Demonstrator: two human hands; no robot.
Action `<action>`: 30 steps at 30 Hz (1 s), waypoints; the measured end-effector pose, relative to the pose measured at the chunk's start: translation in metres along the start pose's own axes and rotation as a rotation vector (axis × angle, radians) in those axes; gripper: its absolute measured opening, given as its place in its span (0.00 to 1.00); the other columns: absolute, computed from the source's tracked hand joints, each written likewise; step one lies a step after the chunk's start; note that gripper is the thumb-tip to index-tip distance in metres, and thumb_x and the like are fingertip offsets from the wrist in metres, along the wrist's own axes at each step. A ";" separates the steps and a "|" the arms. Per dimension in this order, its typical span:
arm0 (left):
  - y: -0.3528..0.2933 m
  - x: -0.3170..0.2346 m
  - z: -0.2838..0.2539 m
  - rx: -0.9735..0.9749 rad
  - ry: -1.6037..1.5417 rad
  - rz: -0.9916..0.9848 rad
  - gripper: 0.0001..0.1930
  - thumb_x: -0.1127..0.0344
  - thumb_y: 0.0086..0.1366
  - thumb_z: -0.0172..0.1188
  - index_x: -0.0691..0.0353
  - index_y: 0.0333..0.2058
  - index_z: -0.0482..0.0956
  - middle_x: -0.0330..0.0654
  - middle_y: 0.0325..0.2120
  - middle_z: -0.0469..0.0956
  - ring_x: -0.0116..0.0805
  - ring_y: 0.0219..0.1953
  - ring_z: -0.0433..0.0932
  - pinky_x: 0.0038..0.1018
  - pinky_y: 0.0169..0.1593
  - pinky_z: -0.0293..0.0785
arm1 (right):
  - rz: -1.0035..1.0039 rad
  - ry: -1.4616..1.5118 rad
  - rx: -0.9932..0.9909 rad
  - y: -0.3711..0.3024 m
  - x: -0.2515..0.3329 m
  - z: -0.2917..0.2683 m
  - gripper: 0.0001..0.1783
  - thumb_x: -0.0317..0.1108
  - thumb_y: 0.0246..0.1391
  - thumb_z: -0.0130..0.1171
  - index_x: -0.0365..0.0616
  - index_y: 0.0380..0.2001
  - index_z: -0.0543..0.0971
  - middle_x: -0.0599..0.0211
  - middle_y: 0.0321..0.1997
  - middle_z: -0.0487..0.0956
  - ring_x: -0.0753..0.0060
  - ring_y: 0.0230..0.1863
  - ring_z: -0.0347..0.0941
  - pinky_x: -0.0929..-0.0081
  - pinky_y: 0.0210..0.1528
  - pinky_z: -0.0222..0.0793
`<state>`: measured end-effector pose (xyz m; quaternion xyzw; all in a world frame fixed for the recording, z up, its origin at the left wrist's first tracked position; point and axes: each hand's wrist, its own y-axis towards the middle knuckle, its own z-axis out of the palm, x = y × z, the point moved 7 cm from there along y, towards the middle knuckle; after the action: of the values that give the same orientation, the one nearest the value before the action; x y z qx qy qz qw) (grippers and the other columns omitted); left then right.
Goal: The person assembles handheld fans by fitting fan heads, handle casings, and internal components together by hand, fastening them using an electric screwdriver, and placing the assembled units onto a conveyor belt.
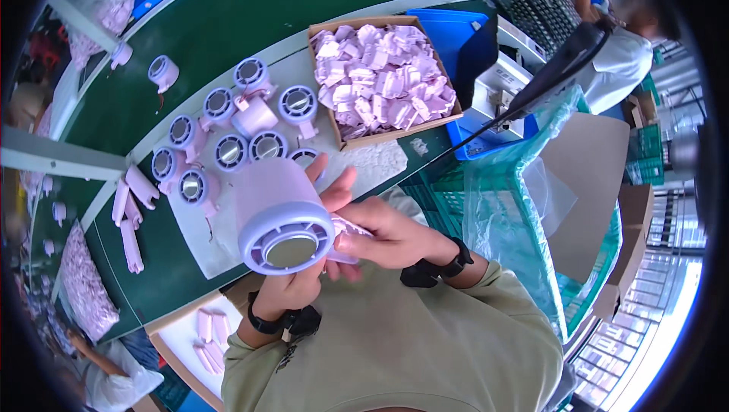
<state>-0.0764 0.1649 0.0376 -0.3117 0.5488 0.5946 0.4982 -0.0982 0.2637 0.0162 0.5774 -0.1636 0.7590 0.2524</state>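
My left hand (298, 289) is wrapped round a pink cylindrical housing (277, 195), shaped like a hair dryer head. Its lilac ring end, with spokes round a shiny disc, points toward me. Some of my left fingers show past the housing's right side. My right hand (391, 233) is closed, thumb and fingers pinching a small pink plastic part (351, 228) against that side of the housing. The fingers partly hide where the two pieces meet. Just beyond, several similar housings (229, 152) stand or lie on a pale mat (194, 233), some trailing thin wires.
A cardboard box (345, 138) of small pink parts stands on the green table (285, 6). Loose pink handle pieces (130, 230) lie left. To the right are a blue bin (456, 28) and a plastic-lined green crate (524, 207). Other people (619, 59) are nearby.
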 end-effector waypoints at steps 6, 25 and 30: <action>0.007 0.001 0.010 0.009 0.054 -0.036 0.25 0.52 0.70 0.45 0.70 0.52 0.67 0.58 0.50 0.73 0.49 0.57 0.68 0.46 0.62 0.58 | 0.006 0.007 -0.048 0.002 -0.008 -0.003 0.14 0.39 0.66 0.48 0.37 0.41 0.74 0.69 0.23 0.75 0.79 0.19 0.72 0.81 0.23 0.68; 0.011 0.005 -0.031 -0.284 -0.063 -0.044 0.09 0.64 0.66 0.49 0.65 0.36 0.67 0.48 0.21 0.72 0.42 0.28 0.75 0.43 0.49 0.70 | -0.710 -1.453 -1.583 -0.072 0.115 -0.088 0.46 0.33 0.53 0.64 0.32 0.66 0.48 0.46 0.72 0.46 0.55 0.74 0.40 0.61 0.71 0.39; 0.008 0.024 -0.021 -0.190 -0.221 -0.245 0.09 0.64 0.65 0.49 0.65 0.36 0.68 0.47 0.19 0.73 0.37 0.21 0.73 0.35 0.36 0.72 | -0.569 -0.850 -1.800 -0.122 0.141 -0.164 0.33 0.33 0.52 0.65 0.31 0.57 0.64 0.52 0.46 0.76 0.64 0.44 0.74 0.72 0.48 0.68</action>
<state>-0.0951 0.1515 0.0141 -0.3545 0.3902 0.6091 0.5925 -0.1877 0.4794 0.1002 0.4124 -0.6036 0.0014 0.6823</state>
